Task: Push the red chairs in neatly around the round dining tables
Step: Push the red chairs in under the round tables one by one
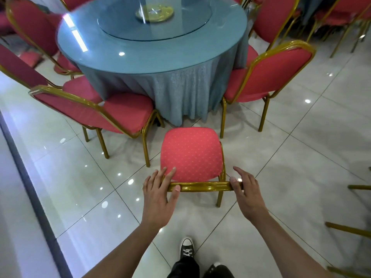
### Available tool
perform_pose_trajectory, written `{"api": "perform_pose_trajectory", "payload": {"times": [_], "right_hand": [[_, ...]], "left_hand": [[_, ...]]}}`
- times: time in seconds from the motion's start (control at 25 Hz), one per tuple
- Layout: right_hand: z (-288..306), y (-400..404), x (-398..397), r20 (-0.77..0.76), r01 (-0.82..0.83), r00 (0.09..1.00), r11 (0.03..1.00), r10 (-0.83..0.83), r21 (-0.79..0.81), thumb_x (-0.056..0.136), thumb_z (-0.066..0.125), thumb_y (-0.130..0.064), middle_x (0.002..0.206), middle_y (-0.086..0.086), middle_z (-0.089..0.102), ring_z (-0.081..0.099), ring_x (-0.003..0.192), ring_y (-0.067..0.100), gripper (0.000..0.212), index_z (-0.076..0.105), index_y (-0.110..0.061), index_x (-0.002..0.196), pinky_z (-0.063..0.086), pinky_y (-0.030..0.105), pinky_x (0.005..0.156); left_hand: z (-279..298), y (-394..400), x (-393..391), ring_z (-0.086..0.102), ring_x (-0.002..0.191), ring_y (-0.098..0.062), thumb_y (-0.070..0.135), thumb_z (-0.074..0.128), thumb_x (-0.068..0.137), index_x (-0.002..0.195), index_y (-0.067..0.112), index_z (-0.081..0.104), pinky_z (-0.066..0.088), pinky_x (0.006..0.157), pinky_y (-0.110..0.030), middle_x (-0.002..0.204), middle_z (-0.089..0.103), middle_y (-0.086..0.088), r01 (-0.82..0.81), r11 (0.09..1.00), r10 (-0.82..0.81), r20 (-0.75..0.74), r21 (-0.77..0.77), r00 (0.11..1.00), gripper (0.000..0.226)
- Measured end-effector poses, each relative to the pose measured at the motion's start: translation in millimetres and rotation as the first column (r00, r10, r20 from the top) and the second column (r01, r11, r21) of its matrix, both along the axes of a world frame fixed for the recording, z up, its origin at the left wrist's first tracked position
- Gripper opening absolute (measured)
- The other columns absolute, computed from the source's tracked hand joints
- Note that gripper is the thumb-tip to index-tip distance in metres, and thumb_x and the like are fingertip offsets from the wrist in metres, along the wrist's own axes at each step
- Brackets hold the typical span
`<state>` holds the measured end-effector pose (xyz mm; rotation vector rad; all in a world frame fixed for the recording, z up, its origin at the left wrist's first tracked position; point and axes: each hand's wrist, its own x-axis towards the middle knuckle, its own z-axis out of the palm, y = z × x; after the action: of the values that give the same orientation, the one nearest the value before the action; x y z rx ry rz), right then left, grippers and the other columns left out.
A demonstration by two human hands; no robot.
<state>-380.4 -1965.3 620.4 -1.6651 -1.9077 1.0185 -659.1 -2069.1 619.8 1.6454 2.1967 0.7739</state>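
Head view, looking down: a red chair [191, 153] stands on the tiled floor [291, 157], just short of the round blue-draped surface [152, 57]. Left hand [160, 194] and right hand [246, 189] rest on its gold backrest rail [200, 186], fingers loosely extended, thumbs hooked on it.

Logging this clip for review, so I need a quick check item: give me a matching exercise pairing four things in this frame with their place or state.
Things:
1. left hand
2. right hand
3. glass turntable
4. black sneaker

Places or states:
A. on the round table, centred
B. on the tiled floor, behind the chair
C. on the left end of the chair's gold top rail
D. on the right end of that rail

Pairs: 1-C, 2-D, 3-A, 4-B
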Motion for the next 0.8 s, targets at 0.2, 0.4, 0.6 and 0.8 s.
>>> {"api": "perform_pose_trajectory", "payload": {"times": [0.2, 0.4, 0.6, 0.8], "right_hand": [[3, 27, -4, -0.015, -0.069, 0.998, 0.997, 0.068, -0.027, 0.09, 0.022, -0.085, 0.136, -0.012, 0.041, 0.04, 0.126, 0.016, 0.071, 0.023, -0.054, 0.154, 0.032, 0.049, 0.114], [4, 31, -7, -0.048, -0.066, 0.997, 0.998, 0.065, -0.01, 0.089, 0.021, -0.084, 0.139, -0.008, 0.044, 0.038, 0.131, 0.018, 0.076, 0.031, -0.046, 0.154, 0.03, 0.057, 0.116], [2, 55, -10, -0.051, -0.057, 0.997, 0.998, 0.056, -0.006, 0.09, 0.021, -0.082, 0.145, -0.005, 0.039, 0.034, 0.137, 0.02, 0.072, 0.028, -0.049, 0.155, 0.026, 0.053, 0.12], [5, 110, -7, -0.027, -0.121, 0.992, 0.992, 0.122, 0.018, 0.091, 0.019, -0.081, 0.143, -0.002, 0.04, 0.036, 0.134, 0.021, 0.075, 0.026, -0.044, 0.157, 0.03, 0.054, 0.116]], "left_hand": [[12, 25, -2, 0.016, 0.145, 0.003, 0.066, 0.022, 0.101, 0.15, 0.052, 0.03, 0.018, 0.122, -0.045, 0.154, 0.041, 0.008, -0.044, 0.999, 0.044, 0.029, 0.031, 0.999, 0.051], [18, 28, -4, 0.017, 0.149, -0.011, 0.073, 0.02, 0.096, 0.152, 0.053, 0.029, 0.022, 0.121, -0.053, 0.159, 0.032, 0.015, -0.062, 0.995, 0.068, 0.08, -0.072, 0.994, 0.06], [21, 52, 0, 0.021, 0.15, -0.016, 0.072, 0.021, 0.098, 0.154, 0.046, 0.031, 0.02, 0.122, -0.05, 0.161, 0.028, 0.016, -0.09, 0.994, 0.092, 0.045, -0.055, 0.995, 0.062], [18, 97, 5, 0.017, 0.148, -0.006, 0.072, 0.019, 0.097, 0.155, 0.043, 0.031, 0.014, 0.12, -0.039, 0.159, 0.03, 0.013, -0.128, 0.991, 0.129, 0.029, -0.037, 0.991, 0.066]]}}
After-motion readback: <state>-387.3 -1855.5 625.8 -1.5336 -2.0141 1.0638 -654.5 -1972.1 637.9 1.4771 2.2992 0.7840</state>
